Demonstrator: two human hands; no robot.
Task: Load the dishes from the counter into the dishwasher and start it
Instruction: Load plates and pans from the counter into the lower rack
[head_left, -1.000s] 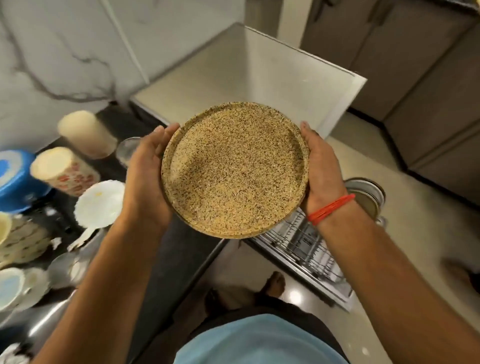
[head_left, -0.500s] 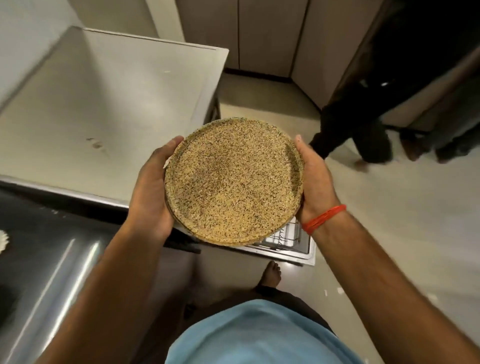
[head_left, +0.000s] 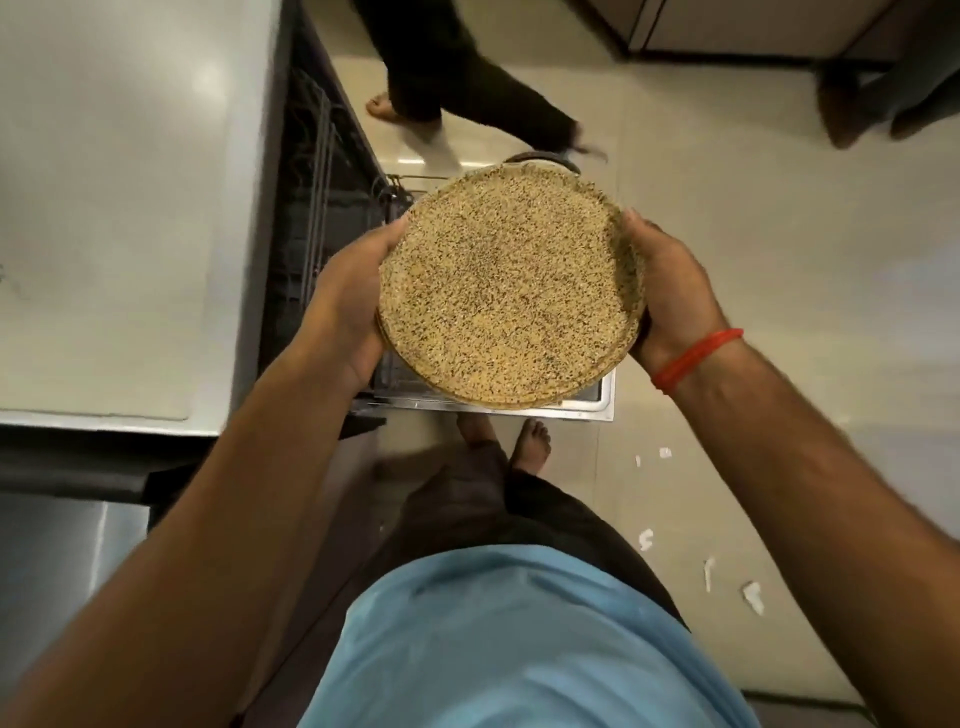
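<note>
Plate (head_left: 511, 291) now over dishwasher rack (head_left: 395, 197), face-up.

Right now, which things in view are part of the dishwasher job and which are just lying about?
Job:
- speckled plate, held by left hand and right hand
- dishwasher rack, pulled out below the plate

Lying about:
- white scraps on floor
- another person's legs passing
- grey countertop

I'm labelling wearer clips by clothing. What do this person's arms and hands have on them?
Both forearms are bare, with no sleeves in view. The left hand wears nothing: no glove, ring or watch shows. The right hand is also ungloved, and just behind it the wrist carries a thin red thread band, wound round more than once. Lower down, a light blue shirt covers the torso.
</note>
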